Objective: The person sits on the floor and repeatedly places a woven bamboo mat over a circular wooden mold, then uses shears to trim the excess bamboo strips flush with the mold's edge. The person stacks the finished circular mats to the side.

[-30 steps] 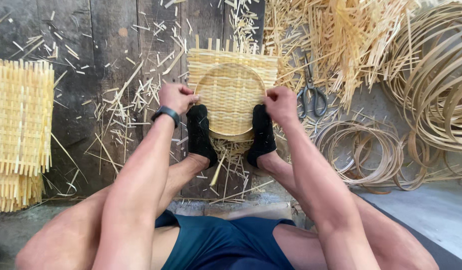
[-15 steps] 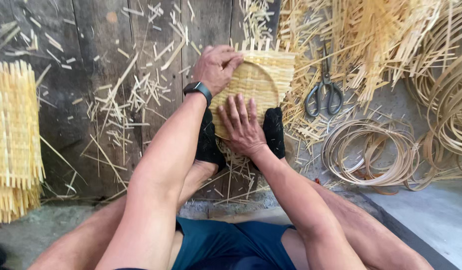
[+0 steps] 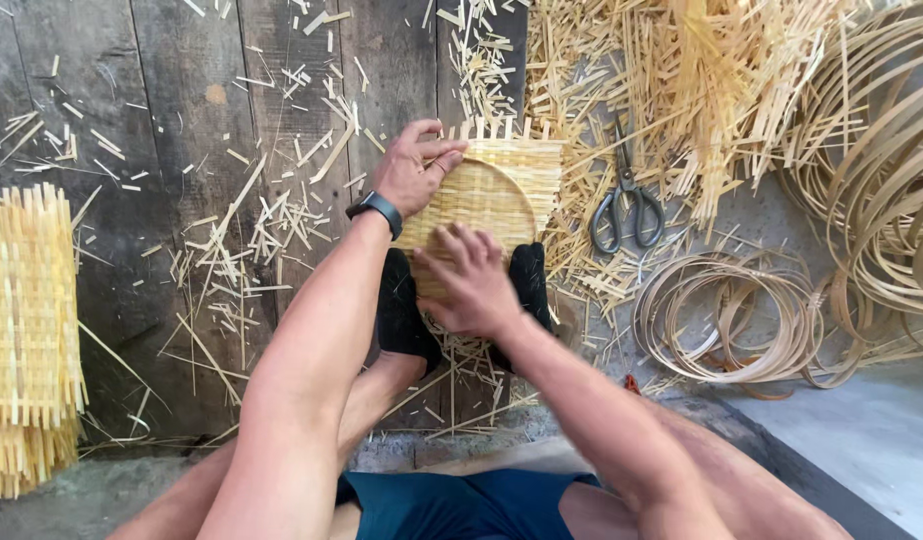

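The woven bamboo mat (image 3: 491, 190), with a round rim set into it and loose strip ends standing up along its far edge, lies on the dark wooden plank floor (image 3: 161, 120) directly ahead of the seated person. It is held between both feet, which wear black socks (image 3: 401, 310), one at each lower side of the piece.

The left hand (image 3: 413, 172) rests on the upper left edge of the mat, fingers extended and laid flat across the weave, thumb raised; it grips nothing. A black watch (image 3: 377, 212) sits on that wrist. The right hand (image 3: 471, 280) lies on the lower part of the mat, fingers spread and pressing down on the weave; the image is slightly blurred there, and whether any strip is pinched beneath it cannot be told.

A pair of scissors (image 3: 621, 205) lies just right of the mat, blades pointing away, amid loose bamboo strips (image 3: 701, 90). Coiled bamboo hoops (image 3: 731, 320) lie further right, with larger coils (image 3: 881, 200) beyond them. A stack of finished woven mats (image 3: 26, 330) stands at the far left, well apart from the hands. Short offcuts (image 3: 241, 230) litter the floor.
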